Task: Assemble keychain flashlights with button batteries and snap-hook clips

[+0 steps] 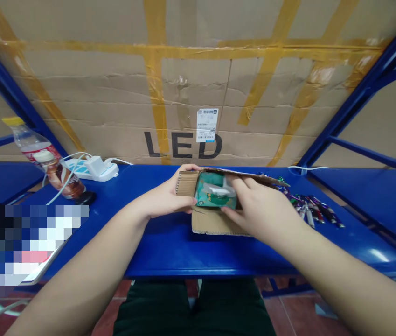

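Observation:
An open cardboard box (218, 223) is held just above or on the blue table, its flaps spread. Inside it lies a green printed packet (215, 198) with a clear, shiny patch on top. My left hand (170, 193) grips the box's left side, thumb at the near edge and fingers behind. Reaching in from the right, my right hand (253, 200) has its fingertips inside the box at the packet's right end. Whether those fingers grip the packet is hidden.
Several shiny pens (318, 210) lie on the blue table (170, 252) at the right. A white power strip (96, 169), a brown drink bottle (63, 177) and a clear bottle (33, 142) are at the left. Behind stands a big taped carton (114, 102).

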A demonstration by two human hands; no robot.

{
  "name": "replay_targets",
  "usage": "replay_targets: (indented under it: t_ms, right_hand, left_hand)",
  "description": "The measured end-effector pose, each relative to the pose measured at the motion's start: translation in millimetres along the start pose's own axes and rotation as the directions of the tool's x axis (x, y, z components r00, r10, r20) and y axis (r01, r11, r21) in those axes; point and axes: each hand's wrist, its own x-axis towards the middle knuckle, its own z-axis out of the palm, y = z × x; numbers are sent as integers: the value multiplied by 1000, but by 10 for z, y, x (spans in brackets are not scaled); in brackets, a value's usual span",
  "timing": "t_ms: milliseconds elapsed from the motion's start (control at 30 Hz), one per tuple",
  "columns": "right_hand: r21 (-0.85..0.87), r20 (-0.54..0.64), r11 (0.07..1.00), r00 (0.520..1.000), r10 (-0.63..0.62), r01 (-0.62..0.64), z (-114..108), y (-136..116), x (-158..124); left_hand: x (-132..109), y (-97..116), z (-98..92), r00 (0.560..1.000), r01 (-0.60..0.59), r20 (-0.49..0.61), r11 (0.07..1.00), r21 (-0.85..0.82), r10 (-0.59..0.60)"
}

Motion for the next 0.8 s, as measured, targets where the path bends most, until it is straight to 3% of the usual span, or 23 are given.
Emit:
replay_targets:
  t_ms: [67,200,300,367,433,533,633,733,800]
  right_hand:
    - [51,-88,989,987,-136,141,115,-77,115]
    - [116,-78,986,991,-108,117,375,-105,236]
    - [150,-58,975,986,-159,166,403,24,216]
    - [204,-131,933,953,-275,297,353,164,137]
    - [291,-246,838,883,-399,461,296,313,10]
    - [394,-392,749,835,-387,533,259,483,-217]
    - [462,-432,742,854,-290,485,272,550,-390]
    - [488,-428,768,880,-204,415,265,540,-409]
    - [464,-470,738,842,-264,490,224,504,-314]
  left_hand:
    - [1,-9,2,1000,-18,7,1000,18,18]
    - [28,-29,-15,997,-79,5,995,61,79]
    - [46,-21,-43,995,-86,-42,993,82,90]
    - [51,-7,-77,986,-120,-103,986,112,131]
    - [49,10,-127,966,-169,-167,972,163,195]
    - [38,25,-218,939,-227,-212,951,207,271]
    - [29,26,-277,926,-254,-232,946,200,297]
    - [36,29,-274,920,-263,-257,951,160,297]
    - [47,41,-246,926,-245,-275,966,79,257]
